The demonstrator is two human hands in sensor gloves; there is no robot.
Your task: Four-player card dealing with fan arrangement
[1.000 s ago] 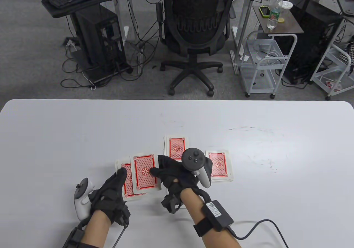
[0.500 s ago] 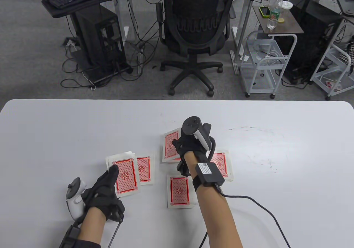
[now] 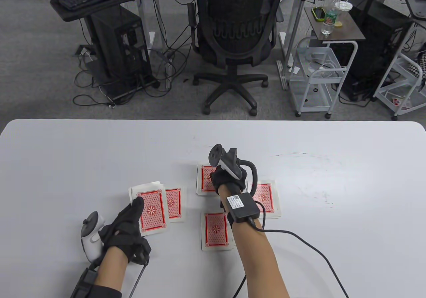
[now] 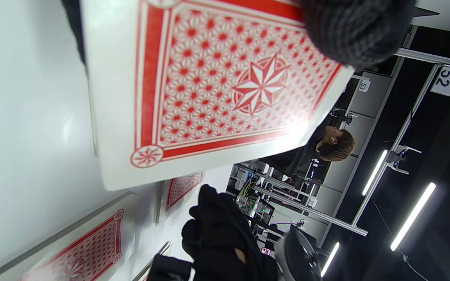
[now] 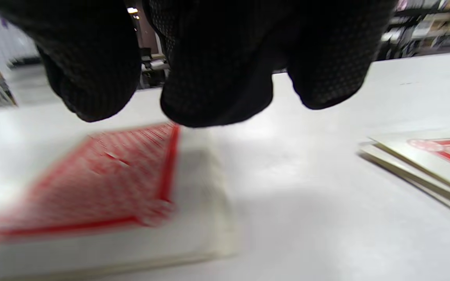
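My left hand (image 3: 134, 211) grips the deck of red-backed cards (image 3: 151, 211), thumb on the top card; the deck fills the left wrist view (image 4: 225, 86). Four dealt piles lie face down on the white table (image 3: 332, 151): a left pile (image 3: 174, 203) beside the deck, a far pile (image 3: 203, 181), a right pile (image 3: 266, 198) and a near pile (image 3: 216, 229). My right hand (image 3: 218, 178) is over the far pile. In the right wrist view its fingertips (image 5: 217, 78) hang just above that pile's top card (image 5: 104, 187) and hold nothing.
A cable (image 3: 299, 241) runs from my right wrist across the table's near right. An office chair (image 3: 236, 45) stands beyond the far edge. The right pile also shows in the right wrist view (image 5: 436, 164).
My right hand took a card from the deck, carried it to the far pile and let it go; it now lies flat. My left hand shifted the deck slightly left.
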